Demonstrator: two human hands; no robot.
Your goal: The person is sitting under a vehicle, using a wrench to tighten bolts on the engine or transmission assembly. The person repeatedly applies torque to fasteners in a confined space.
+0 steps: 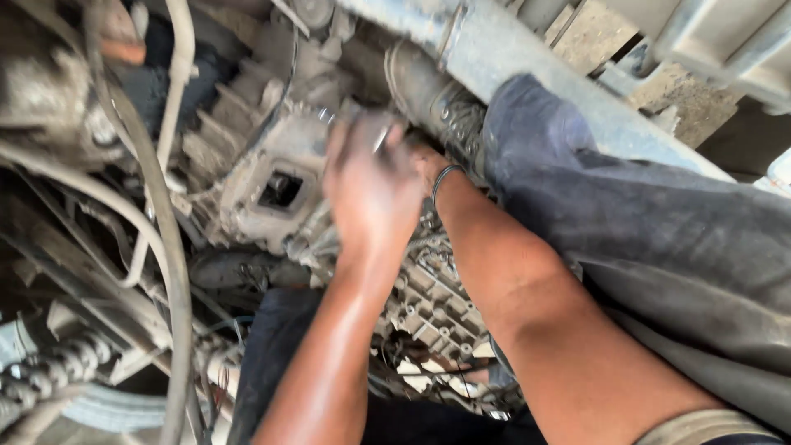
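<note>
Leftmost, pale hoses (169,247) sagging past a grimy cast housing (276,177) with a square opening. Nearer centre, left hand (371,185) blurred, fingers curled on a small shiny metal piece (381,140) against the housing top, probably to steady it. Just right, right hand (424,161) tucked behind, mostly hidden, grip impossible to tell; dark band (441,177) on wrist. Far right, grey cloth (659,239) draped over the frame

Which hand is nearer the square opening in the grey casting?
Left. The left hand sits just right of the square opening, blurred. The right hand lies farther right, mostly hidden behind the left.
</note>
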